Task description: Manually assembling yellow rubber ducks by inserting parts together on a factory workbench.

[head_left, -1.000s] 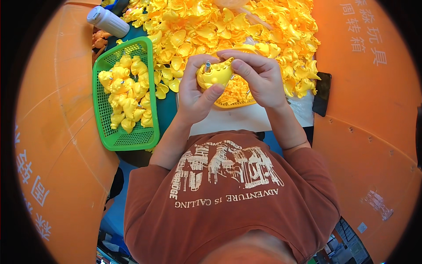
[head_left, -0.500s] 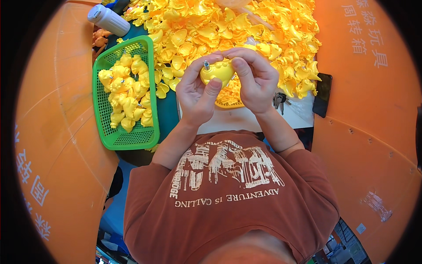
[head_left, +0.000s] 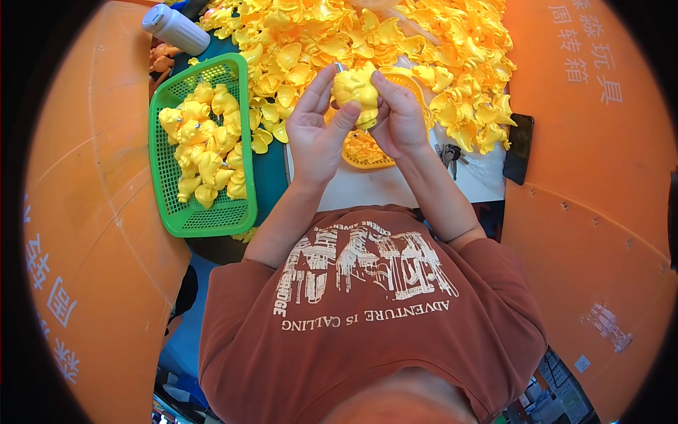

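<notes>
Between my two hands I hold a yellow plastic toy figure (head_left: 357, 90), with a short metal pin sticking out at its upper left. My left hand (head_left: 320, 127) grips its left side, thumb across the lower front. On the other side, my right hand (head_left: 401, 116) is closed on the figure with thumb and fingers. Beneath them stands a yellow basket (head_left: 369, 167) with small yellow pieces in it, partly hidden by my hands. To the left, a green plastic basket (head_left: 244, 141) contains several similar yellow figures (head_left: 205, 152).
A large heap of yellow shell-like parts (head_left: 296, 42) covers the far table. A pale lidded bottle (head_left: 175, 30) is at the far left. Keys (head_left: 450, 154) and a dark flat object (head_left: 519, 150) lie at right. Orange panels (head_left: 586, 198) rise on both sides.
The toy figure has been turned in my hands and raised slightly away from me. My right hand has shifted left and lower on it, showing more of the yellow basket.
</notes>
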The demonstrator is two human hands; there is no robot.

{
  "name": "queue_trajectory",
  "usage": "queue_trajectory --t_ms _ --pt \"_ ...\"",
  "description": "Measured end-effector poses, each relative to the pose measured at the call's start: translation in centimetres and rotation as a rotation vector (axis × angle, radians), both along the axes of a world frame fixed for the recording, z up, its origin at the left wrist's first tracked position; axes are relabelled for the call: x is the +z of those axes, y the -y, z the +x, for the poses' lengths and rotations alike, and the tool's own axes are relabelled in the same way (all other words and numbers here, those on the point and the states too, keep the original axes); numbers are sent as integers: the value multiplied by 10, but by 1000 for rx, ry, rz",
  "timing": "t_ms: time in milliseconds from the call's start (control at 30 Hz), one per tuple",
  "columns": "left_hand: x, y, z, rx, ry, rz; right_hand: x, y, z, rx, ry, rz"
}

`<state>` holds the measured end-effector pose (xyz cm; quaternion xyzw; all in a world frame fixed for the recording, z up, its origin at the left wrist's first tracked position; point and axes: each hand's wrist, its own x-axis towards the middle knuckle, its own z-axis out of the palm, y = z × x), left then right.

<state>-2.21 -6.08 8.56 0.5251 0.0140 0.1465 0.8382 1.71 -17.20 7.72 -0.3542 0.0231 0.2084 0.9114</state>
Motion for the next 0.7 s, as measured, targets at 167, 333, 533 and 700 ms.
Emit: queue_trajectory --t_ms 167,333,533,700 --pt "-9 -14 0 -173 -100 -248 -1 -1 3 139 9 -36" --pt "-17 -21 7 -171 -218 -214 -1 -9 1 138 -47 -133" --pt "-26 -19 -2 -126 -266 -178 -17 -2 11 181 356 -555" --pt "-52 -97 12 386 -154 -319 -32 33 52 -372 652 -1322"
